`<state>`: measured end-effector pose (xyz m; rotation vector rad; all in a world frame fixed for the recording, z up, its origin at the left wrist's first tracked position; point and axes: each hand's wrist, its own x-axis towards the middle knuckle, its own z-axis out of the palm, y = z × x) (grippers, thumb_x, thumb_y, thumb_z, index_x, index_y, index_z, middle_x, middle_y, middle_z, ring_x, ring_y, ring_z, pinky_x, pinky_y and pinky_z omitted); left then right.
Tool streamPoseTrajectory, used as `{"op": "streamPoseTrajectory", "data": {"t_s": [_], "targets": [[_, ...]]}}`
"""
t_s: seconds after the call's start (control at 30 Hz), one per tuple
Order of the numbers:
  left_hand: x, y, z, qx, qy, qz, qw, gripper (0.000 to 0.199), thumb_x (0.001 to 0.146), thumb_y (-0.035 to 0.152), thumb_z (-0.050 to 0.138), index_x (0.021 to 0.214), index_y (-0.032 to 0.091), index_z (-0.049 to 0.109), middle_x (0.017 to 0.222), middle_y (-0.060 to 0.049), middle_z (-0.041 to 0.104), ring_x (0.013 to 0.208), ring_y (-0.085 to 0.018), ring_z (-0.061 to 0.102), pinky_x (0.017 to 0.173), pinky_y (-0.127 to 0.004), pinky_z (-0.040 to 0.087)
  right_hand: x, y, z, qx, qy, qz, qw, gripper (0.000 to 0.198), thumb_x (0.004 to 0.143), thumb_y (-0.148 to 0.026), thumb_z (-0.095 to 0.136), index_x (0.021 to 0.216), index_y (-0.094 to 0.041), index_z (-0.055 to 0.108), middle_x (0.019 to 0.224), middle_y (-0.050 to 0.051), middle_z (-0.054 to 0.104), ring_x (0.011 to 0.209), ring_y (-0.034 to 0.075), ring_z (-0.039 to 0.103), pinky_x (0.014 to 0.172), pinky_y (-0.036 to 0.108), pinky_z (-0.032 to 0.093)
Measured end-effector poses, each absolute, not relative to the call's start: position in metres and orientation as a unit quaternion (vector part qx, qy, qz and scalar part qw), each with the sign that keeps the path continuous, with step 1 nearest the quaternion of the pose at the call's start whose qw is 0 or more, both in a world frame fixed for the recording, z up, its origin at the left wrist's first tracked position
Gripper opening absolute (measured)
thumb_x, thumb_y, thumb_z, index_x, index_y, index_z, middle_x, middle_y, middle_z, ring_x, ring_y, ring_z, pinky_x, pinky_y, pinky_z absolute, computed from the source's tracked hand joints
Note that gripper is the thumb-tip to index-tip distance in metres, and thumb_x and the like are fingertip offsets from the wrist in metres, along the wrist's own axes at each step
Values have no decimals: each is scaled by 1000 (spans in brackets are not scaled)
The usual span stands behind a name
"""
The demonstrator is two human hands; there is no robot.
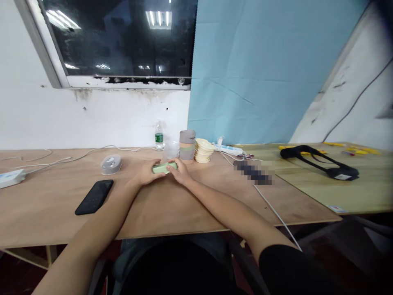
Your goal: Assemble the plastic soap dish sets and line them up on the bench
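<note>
Left hand [148, 172] and right hand [181, 173] grip opposite ends of pale green oblong item [161, 168], on or just above counter [172, 209]; probably light, firm, best held by those ends.

Lamp reflections [159, 19] in window [123, 49]; right edge blurred.

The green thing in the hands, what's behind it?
Behind the green thing, clear plastic shows, with a banded gray stack beside it. The right hand and green thing hide what's lowest there.
</note>
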<state>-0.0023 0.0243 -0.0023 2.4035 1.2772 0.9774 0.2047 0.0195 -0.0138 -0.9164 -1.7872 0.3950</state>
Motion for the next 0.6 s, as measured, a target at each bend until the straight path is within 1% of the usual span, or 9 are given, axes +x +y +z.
{"op": "streamPoseTrajectory", "data": {"t_s": [0.07,0.17,0.23,0.3,0.37,0.43,0.53,0.6], "targets": [[-4,25,-2,825,437,339,118,91,66,64,67,138,15,42,135,-15,52,119,-31,53,100,-41,43,204,21,-14,-390,-732,180,529,34,84,-44,55,107,-19,59,104,6,65,97,19,60,88,32,46],[-8,27,-4,833,437,323,99,98,61,64,71,140,16,38,138,-15,49,120,-32,52,101,-42,42,206,26,-14,-396,-725,211,523,44,84,-46,56,119,-20,55,120,8,61,111,20,57,96,34,43],[-10,28,-6,839,438,311,87,97,64,64,69,141,16,36,139,-15,48,120,-32,53,101,-43,42,208,29,-15,-397,-735,222,502,52,83,-48,58,126,-20,51,131,10,56,120,22,51,102,36,39],[-12,29,-7,836,442,318,72,90,70,63,64,141,16,35,140,-15,47,122,-31,50,103,-42,40,210,30,-16,-399,-747,218,485,58,82,-50,58,131,-20,48,136,11,52,125,23,48,105,37,37],[-13,29,-8,833,442,327,57,82,78,61,57,141,15,34,141,-15,45,127,-30,46,105,-42,37,210,31,-18,-398,-751,212,483,58,84,-51,56,132,-20,47,136,11,51,126,23,47,105,37,36],[-12,28,-7,832,442,332,49,75,83,59,51,141,16,34,140,-15,47,127,-29,46,104,-41,38,210,31,-18,-396,-747,212,490,55,86,-51,53,132,-20,47,136,11,52,125,22,48,102,36,39],[-10,24,-3,821,465,329,40,70,86,59,44,141,18,34,133,-14,54,116,-30,56,97,-42,43,209,31,-18,-389,-737,213,509,53,88,-49,50,132,-21,47,134,10,53,120,22,52,95,34,45],[-8,22,0,800,498,333,32,65,87,60,41,137,18,40,125,-13,60,107,-31,61,91,-42,46,209,30,-18,-390,-730,180,532,50,87,-47,52,130,-20,48,130,10,55,115,22,54,94,34,45]]}}
